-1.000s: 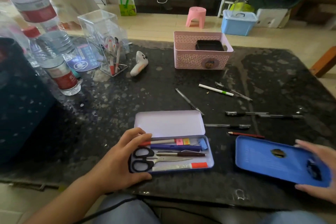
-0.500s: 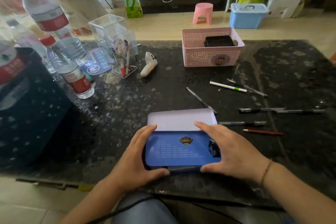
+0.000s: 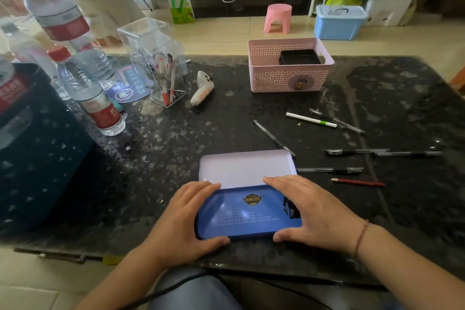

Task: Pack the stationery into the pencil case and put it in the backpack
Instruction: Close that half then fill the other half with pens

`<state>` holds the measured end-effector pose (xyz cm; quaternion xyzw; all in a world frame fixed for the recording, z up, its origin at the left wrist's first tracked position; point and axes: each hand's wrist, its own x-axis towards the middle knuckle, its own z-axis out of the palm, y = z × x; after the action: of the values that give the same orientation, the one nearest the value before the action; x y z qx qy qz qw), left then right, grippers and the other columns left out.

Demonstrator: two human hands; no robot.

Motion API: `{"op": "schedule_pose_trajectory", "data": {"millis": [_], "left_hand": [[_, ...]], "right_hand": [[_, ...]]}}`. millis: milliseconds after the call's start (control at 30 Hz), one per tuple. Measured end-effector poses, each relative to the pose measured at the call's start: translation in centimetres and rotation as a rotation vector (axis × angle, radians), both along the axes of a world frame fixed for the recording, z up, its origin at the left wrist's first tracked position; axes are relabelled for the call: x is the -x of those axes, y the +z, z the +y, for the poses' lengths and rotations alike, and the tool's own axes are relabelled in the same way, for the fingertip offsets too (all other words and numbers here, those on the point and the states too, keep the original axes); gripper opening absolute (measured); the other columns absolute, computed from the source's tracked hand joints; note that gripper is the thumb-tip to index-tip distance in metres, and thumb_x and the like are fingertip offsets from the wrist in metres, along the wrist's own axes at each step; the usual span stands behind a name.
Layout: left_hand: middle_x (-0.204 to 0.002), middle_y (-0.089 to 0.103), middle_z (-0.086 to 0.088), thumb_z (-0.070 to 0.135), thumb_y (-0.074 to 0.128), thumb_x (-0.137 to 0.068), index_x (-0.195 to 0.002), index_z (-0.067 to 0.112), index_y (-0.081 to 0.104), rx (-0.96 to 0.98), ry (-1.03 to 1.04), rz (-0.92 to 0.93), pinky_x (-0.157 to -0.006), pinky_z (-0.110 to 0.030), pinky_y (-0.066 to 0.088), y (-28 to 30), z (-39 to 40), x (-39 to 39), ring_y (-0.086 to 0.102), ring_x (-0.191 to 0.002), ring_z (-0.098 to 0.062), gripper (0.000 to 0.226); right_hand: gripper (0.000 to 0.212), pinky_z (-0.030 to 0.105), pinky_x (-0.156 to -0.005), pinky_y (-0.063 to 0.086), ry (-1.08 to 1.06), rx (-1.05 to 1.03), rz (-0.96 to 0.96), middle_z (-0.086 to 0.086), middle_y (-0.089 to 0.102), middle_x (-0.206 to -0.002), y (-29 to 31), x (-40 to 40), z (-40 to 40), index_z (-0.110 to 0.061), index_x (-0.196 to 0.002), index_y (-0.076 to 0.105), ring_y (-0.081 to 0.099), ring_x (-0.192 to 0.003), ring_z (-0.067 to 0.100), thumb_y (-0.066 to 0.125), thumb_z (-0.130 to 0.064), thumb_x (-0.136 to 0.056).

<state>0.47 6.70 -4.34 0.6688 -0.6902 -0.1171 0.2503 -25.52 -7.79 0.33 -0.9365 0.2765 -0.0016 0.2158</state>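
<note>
The pencil case lies near the table's front edge, its white-lined lid [image 3: 246, 167] open and flat behind it. A blue tray [image 3: 247, 211] with a gold badge sits on the case's base and hides what is inside. My left hand [image 3: 181, 224] grips the tray's left end and my right hand [image 3: 319, 211] its right end, thumbs at the front, fingers over the back edge. Loose on the table to the right are a white pen [image 3: 310, 119], a grey pen [image 3: 273, 137], black pens [image 3: 357, 151] and a red pencil [image 3: 357, 182]. A dark blue bag [image 3: 37, 158] stands at the left.
A pink basket [image 3: 286, 75] stands at the back of the dark stone table [image 3: 151, 158]. Water bottles [image 3: 93, 98] and a clear pen holder [image 3: 156, 63] crowd the back left. A small white gadget [image 3: 202, 87] lies beside the holder.
My right hand carried the blue tray in from the right and set it on the case's base, covering the scissors and pens. Both hands now hold its ends.
</note>
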Motion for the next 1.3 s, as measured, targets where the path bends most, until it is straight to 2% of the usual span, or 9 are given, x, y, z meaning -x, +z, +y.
{"op": "schedule_pose_trajectory", "data": {"millis": [133,267,467,567,667,767,900,1167,1300], "left_hand": [[-0.138,0.051,0.007,0.085,0.052,-0.07,-0.14,0.025,0.048,0.062,-0.02,-0.289,-0.114,-0.049,0.03,1.1,-1.3,2.1,0.046,-0.128,-0.018,0.092],[-0.144,0.053,-0.002,0.095,0.03,-0.07,-0.142,0.013,0.048,-0.033,0.0,-0.449,-0.11,-0.058,0.021,1.2,-2.9,4.9,0.048,-0.134,-0.03,0.111],[-0.148,0.049,-0.003,0.094,0.029,-0.072,-0.143,0.014,0.047,-0.073,0.011,-0.479,-0.106,-0.054,0.02,0.2,-3.8,6.1,0.048,-0.135,-0.029,0.109],[-0.149,0.048,0.001,0.093,0.031,-0.073,-0.144,0.019,0.047,-0.073,0.021,-0.446,-0.108,-0.051,0.027,0.0,-3.9,6.3,0.046,-0.137,-0.026,0.104],[-0.146,0.052,0.002,0.093,0.032,-0.071,-0.142,0.021,0.05,-0.116,0.05,-0.421,-0.098,-0.047,0.048,0.7,-3.8,6.5,0.053,-0.131,-0.026,0.102],[-0.141,0.056,0.002,0.095,0.03,-0.069,-0.141,0.021,0.05,-0.136,0.052,-0.455,-0.099,-0.047,0.048,1.3,-3.7,6.2,0.058,-0.125,-0.026,0.104],[-0.144,0.053,0.002,0.094,0.034,-0.069,-0.143,0.02,0.047,-0.138,0.039,-0.471,-0.109,-0.05,0.021,1.3,-2.0,3.7,0.051,-0.132,-0.026,0.105],[-0.13,0.055,0.009,0.093,0.051,-0.058,-0.139,0.025,0.047,-0.181,0.063,-0.316,-0.107,-0.033,0.025,1.1,-0.2,0.9,0.05,-0.12,-0.02,0.106],[-0.138,0.04,0.02,0.091,0.055,-0.056,-0.148,0.033,0.028,-0.158,0.108,-0.138,-0.109,-0.022,0.023,1.2,1.2,0.7,0.033,-0.128,-0.006,0.112]], "right_hand": [[0.095,0.016,-0.11,0.013,0.034,0.013,-0.001,-0.017,0.027,-0.149,-0.5,-0.2,0.1,-0.042,-0.146,0.011,0.02,-0.136,0.0,0.058,-0.074,-0.069],[0.085,0.038,-0.118,0.006,0.046,0.179,-0.021,-0.007,0.018,-0.157,-2.0,-0.4,0.4,-0.029,-0.15,0.011,0.005,-0.145,0.012,0.027,-0.079,-0.082],[0.079,0.044,-0.11,0.009,0.012,0.276,0.008,0.002,0.033,-0.153,-3.5,-1.0,0.3,-0.015,-0.147,0.03,0.021,-0.144,0.021,0.02,-0.07,-0.09],[0.08,0.045,-0.111,0.003,0.028,0.293,0.01,0.0,0.029,-0.155,-3.5,-1.2,0.3,-0.017,-0.147,0.028,0.014,-0.145,0.02,0.014,-0.07,-0.089],[0.073,0.043,-0.114,0.001,0.029,0.212,-0.125,-0.003,0.027,-0.155,-2.8,-0.6,-0.5,-0.02,-0.146,0.032,0.01,-0.146,0.018,0.021,-0.067,-0.09],[0.043,0.034,-0.105,0.03,-0.274,0.28,-0.351,0.0,0.061,-0.126,-2.0,2.6,-4.3,-0.021,-0.119,0.062,0.049,-0.123,0.025,0.045,-0.048,-0.09],[0.025,0.033,-0.095,0.04,-0.532,0.24,-0.008,-0.01,0.063,-0.112,-1.6,7.2,-8.6,-0.03,-0.105,0.07,0.051,-0.11,0.018,0.064,-0.039,-0.083],[0.009,0.041,-0.087,0.046,-0.546,0.206,0.17,-0.008,0.063,-0.098,-0.3,5.4,-10.1,-0.041,-0.084,0.061,0.048,-0.102,0.019,0.066,-0.034,-0.083],[0.009,0.04,-0.076,0.047,-0.468,0.432,-0.261,-0.001,0.068,-0.089,1.4,4.3,-7.0,-0.024,-0.087,0.07,0.055,-0.086,0.027,0.062,-0.026,-0.084]]}}
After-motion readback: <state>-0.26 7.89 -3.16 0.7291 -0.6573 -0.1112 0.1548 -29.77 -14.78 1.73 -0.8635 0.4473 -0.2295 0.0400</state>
